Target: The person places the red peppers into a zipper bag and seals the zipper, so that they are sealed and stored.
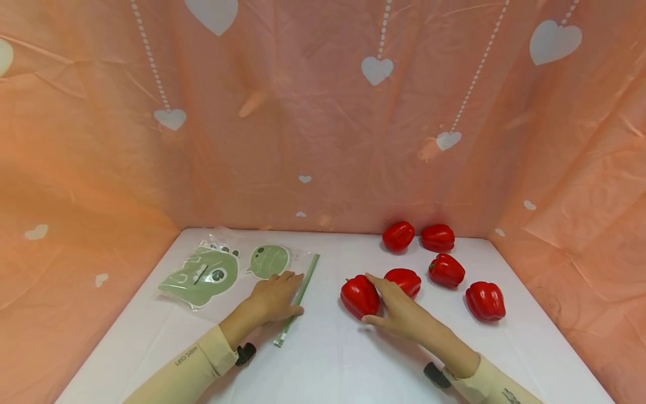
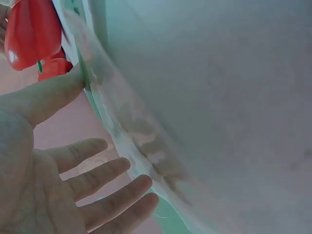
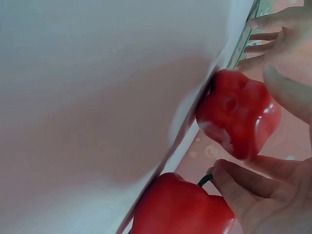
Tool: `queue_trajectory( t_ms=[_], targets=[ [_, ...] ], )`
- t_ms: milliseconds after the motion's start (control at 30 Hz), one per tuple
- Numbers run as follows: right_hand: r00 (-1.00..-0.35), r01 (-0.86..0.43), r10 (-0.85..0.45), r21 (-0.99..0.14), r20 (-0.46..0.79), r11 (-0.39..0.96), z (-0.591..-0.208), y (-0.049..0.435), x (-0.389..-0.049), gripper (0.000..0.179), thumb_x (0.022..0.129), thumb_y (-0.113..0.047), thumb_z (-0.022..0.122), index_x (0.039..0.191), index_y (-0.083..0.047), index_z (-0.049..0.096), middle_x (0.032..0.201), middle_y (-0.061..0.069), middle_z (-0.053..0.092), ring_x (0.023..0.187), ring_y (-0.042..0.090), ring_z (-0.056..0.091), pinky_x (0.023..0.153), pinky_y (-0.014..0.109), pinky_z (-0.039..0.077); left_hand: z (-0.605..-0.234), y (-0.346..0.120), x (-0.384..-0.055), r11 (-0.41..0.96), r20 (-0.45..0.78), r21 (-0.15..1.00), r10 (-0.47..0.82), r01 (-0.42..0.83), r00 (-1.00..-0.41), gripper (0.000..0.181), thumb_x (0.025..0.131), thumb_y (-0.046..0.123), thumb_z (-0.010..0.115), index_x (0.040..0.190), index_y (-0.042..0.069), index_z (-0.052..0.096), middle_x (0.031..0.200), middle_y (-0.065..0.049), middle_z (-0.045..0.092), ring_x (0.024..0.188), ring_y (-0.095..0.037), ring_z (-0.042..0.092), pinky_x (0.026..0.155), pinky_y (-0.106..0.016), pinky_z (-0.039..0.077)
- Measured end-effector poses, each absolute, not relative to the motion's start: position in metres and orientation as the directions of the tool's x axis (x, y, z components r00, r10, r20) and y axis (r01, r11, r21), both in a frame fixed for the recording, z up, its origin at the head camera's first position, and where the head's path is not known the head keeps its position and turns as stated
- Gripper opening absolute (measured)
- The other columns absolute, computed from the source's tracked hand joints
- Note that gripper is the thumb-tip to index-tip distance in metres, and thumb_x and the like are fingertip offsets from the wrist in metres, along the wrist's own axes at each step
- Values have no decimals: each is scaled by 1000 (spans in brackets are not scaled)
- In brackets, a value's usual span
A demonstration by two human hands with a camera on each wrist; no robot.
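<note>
In the head view my left hand (image 1: 276, 297) lies over a clear plastic zip bag (image 1: 298, 259) with green dinosaur prints, beside its green slider strip (image 1: 307, 280). Its fingers are straight and spread, the thumb reaching across the strip; in the left wrist view the thumb (image 2: 53, 95) meets the bag's edge. Thumb and fingers of my right hand (image 1: 404, 314) span a red bell pepper (image 1: 359, 296), which sits on the table in front of the palm. A second red bell pepper (image 1: 405, 280) lies just behind that hand, its green stem near the fingertips in the right wrist view.
Several more red bell peppers are spread over the right side of the white table (image 1: 333, 365), one (image 1: 485, 301) nearest the right edge and another (image 1: 398, 236) at the back. An orange curtain (image 1: 323, 140) with white hearts closes off the back and sides.
</note>
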State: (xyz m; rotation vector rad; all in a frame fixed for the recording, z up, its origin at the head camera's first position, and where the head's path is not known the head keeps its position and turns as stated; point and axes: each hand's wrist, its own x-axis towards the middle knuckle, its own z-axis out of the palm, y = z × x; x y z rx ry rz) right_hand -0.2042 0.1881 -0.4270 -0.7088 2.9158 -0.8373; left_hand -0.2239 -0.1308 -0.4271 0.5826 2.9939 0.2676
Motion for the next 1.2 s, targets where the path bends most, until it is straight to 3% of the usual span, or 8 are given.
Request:
queue_trajectory(
  t_ms=[233, 500, 800, 1200],
  targets=[
    [-900, -403, -430, -504, 68, 764, -428, 185, -206, 94, 82, -31, 95, 160, -10, 47, 149, 13, 61, 136, 36, 58, 105, 57, 54, -430, -136, -226, 902, -41, 226, 385, 367, -922, 74, 93, 38, 83, 152, 4, 55, 152, -19, 57, 135, -44, 59, 103, -63, 52],
    [-893, -413, -445, -516, 67, 751, -427, 185, -208, 95, 83, -23, 95, 162, -12, 43, 132, 9, 69, 114, 24, 65, 95, 46, 60, -426, -142, -226, 895, -22, 259, 382, 364, -924, 57, 96, 32, 81, 143, 4, 64, 147, -16, 61, 130, -39, 63, 97, -61, 55],
    [-923, -332, -385, -560, 24, 759, -425, 180, -210, 72, 81, -22, 96, 141, -10, 58, 112, 2, 73, 105, 22, 69, 88, 44, 62, -423, -147, -221, 886, 29, 321, 344, 335, -938, 23, 94, 23, 81, 112, 11, 75, 125, -10, 70, 111, -32, 71, 84, -55, 58],
    [-894, -410, -439, -558, 91, 721, -423, 178, -209, 71, 87, -15, 90, 149, -8, 57, 127, 7, 72, 113, 28, 69, 95, 48, 60, -426, -149, -221, 889, 96, 313, 320, 334, -942, 6, 91, 11, 77, 94, 13, 73, 98, -3, 70, 86, -20, 66, 74, -50, 56]
  ],
)
